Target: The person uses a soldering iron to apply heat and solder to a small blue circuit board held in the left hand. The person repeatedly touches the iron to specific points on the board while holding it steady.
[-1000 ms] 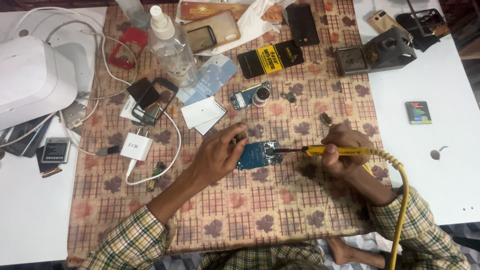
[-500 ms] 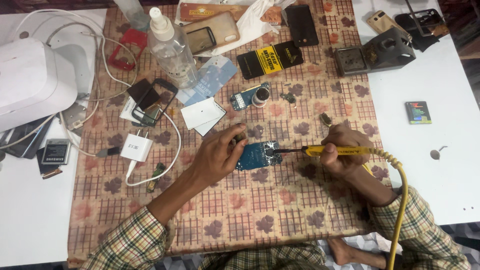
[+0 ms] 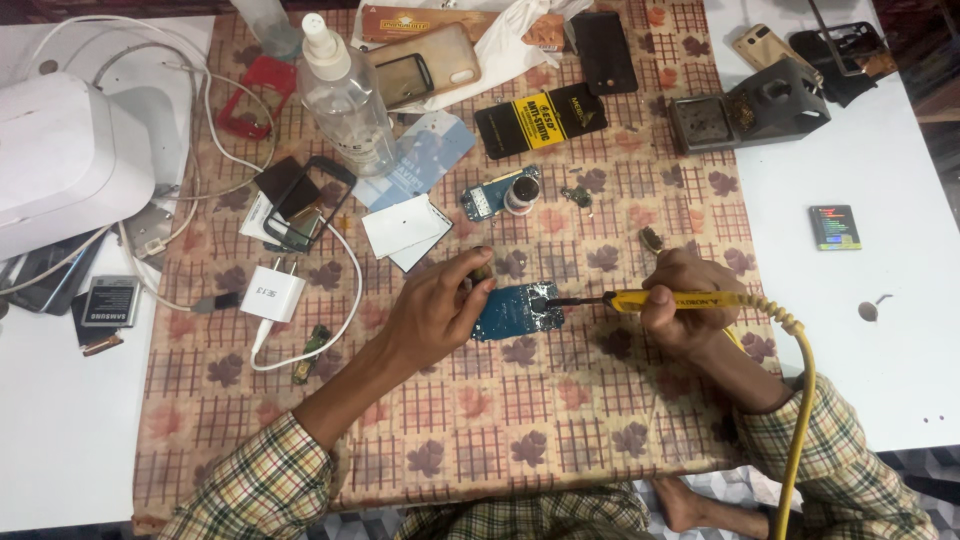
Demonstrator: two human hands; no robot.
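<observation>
Head view, looking down: a patterned cloth [image 3: 560,420], checked with leaf motifs, covers the work surface. The left hand [image 3: 435,310] rests on it, fingers curled narrow and pinching the left edge of a small blue circuit board [image 3: 518,311], a flat rectangle with shiny metal patches lying directly under and just right of the fingertips. The right hand [image 3: 685,300] is closed in a fist-like grip round the yellow plastic handle of a soldering iron [image 3: 640,299]; its thin dark metal tip reaches left from the fingers and touches the board's upper right part. A yellow coiled cord [image 3: 800,400] runs from the handle, past the right wrist, down over the plaid sleeve. Beyond the left fingers lie white paper cards [image 3: 405,228] and a second, smaller blue board [image 3: 487,197] beside a round dark-topped pot [image 3: 522,192]. Further off stands a clear plastic spray bottle [image 3: 345,100]. Left of the left hand sits a white charger plug [image 3: 272,295] with its white cable. Well beyond the right fingers stands a dark metal iron stand [image 3: 750,105].
</observation>
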